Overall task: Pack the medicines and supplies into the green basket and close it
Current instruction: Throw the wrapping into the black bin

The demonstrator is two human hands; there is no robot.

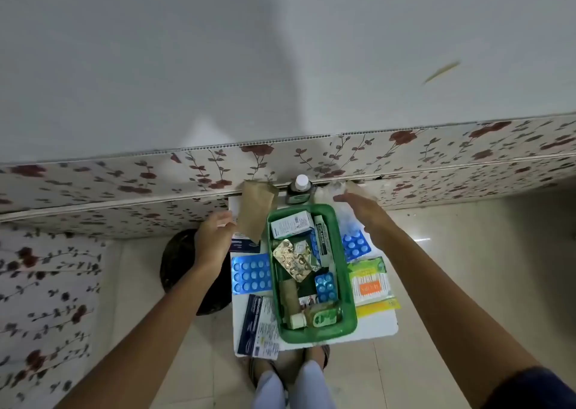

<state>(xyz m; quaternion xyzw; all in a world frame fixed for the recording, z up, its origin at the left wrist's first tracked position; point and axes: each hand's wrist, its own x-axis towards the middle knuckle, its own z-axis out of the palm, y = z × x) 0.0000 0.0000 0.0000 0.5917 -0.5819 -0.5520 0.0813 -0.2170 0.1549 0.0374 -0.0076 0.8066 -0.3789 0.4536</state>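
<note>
At the far-left corner of the small white table (386, 321), the left hand (213, 240) has its fingers at the edge of a brown paper packet (257, 210); whether they pinch it I cannot tell, since the fingertips blur into it. The packet's long axis runs from the table's far edge toward the near edge, and its lower end points at the green basket (349, 287) just to its right, so a short sideways carry would likely drop it in. Below the hand a blue pill strip (251, 274) and a leaflet (260, 327) lie along the left edge. The basket sits mid-table, long axis running away from the person, already part filled. Beyond it stands a small bottle (300, 187). Over the far-right corner the right hand (363, 212) hovers, fingers spread and empty, above a clear bag (346, 220); cotton buds (369, 285) lie along the right edge.
</note>
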